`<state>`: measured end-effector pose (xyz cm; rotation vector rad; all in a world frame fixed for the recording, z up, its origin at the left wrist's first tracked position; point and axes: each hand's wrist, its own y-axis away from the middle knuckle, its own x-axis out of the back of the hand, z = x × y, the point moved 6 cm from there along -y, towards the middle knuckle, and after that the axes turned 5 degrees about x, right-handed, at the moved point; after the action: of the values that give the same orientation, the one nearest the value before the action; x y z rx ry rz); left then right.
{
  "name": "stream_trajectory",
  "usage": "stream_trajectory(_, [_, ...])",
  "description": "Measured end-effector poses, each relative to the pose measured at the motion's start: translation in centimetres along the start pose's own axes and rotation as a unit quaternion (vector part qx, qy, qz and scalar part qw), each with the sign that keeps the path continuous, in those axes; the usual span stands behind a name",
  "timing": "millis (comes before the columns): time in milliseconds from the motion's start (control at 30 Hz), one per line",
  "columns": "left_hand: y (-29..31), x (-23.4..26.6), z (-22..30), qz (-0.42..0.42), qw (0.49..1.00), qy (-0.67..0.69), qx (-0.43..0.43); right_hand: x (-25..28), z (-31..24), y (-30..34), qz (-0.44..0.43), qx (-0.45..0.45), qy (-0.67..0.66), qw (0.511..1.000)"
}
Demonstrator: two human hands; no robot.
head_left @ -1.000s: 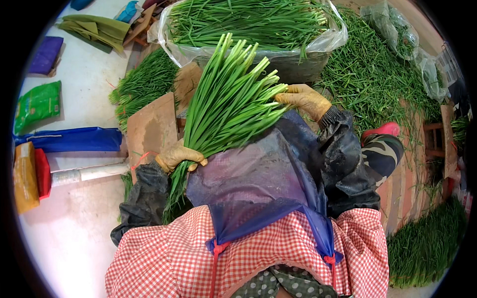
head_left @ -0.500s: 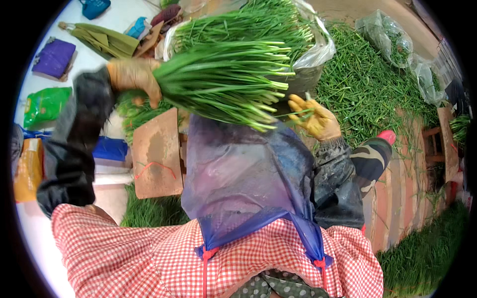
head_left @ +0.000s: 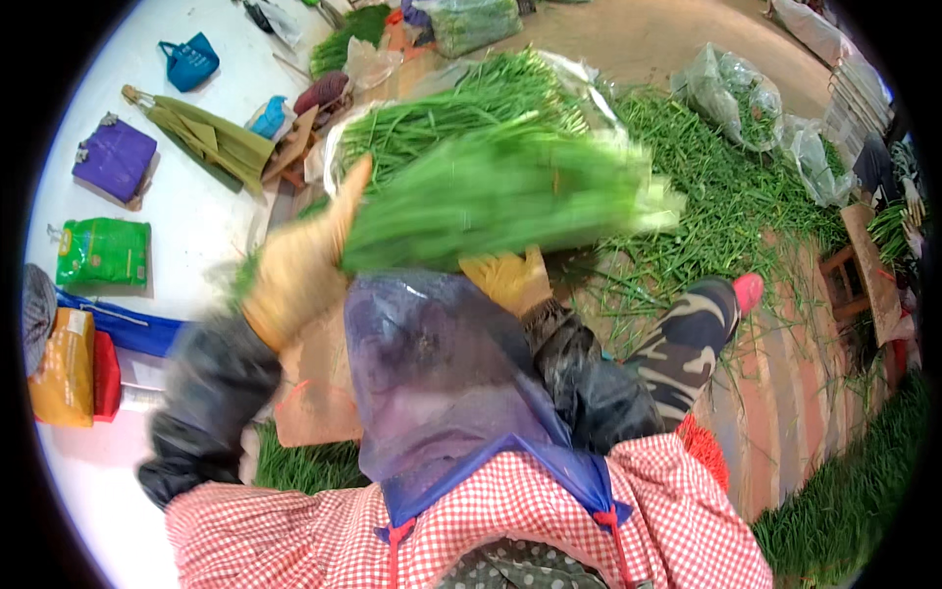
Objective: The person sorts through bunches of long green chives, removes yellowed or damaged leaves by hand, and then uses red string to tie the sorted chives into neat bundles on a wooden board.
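A large bunch of green chives, smeared by motion, lies crosswise in front of me, with its pale stem ends to the right. At its leafy left end is my left hand in a tan glove, closed on the leaves with the thumb up along the side; its fingers are partly hidden. My right hand, in a yellow glove, grips the bunch from below near its middle, and the chives cover most of its fingers. Just beyond, a white-lined container is full of more chives.
Loose green trimmings cover the floor at the right, with clear plastic bags behind them. A small wooden stool stands by my left side. Rows of chives are at the lower right. Bags, one green, lie along the left.
The bunch has shifted right and its stem ends now reach farther right. My left hand has moved right and down; my right hand has gone from open beside the stems to under the bunch.
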<state>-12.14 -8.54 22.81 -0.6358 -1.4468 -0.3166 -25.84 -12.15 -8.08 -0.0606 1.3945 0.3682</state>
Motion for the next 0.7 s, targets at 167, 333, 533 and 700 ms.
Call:
stream_trajectory(167, [15.5,-12.9,-3.2,-0.122,0.976,-0.150,0.096,0.4,2.5,1.2,-0.212,0.005,0.025,0.977])
stream_trajectory(333, [19.3,-15.0,-2.8,-0.138,0.982,-0.023,0.124,0.2,2.9,0.1,-0.225,-0.054,0.026,0.972])
stream_trajectory(533, [11.9,-9.3,-9.3,-0.429,0.788,0.392,0.203,-1.8,1.9,0.4,-0.259,-0.085,0.095,0.957])
stream_trajectory(700, [4.0,-16.4,-12.8,-0.241,0.690,0.662,0.168,-4.0,3.6,-0.4,-0.287,-0.122,0.064,0.948])
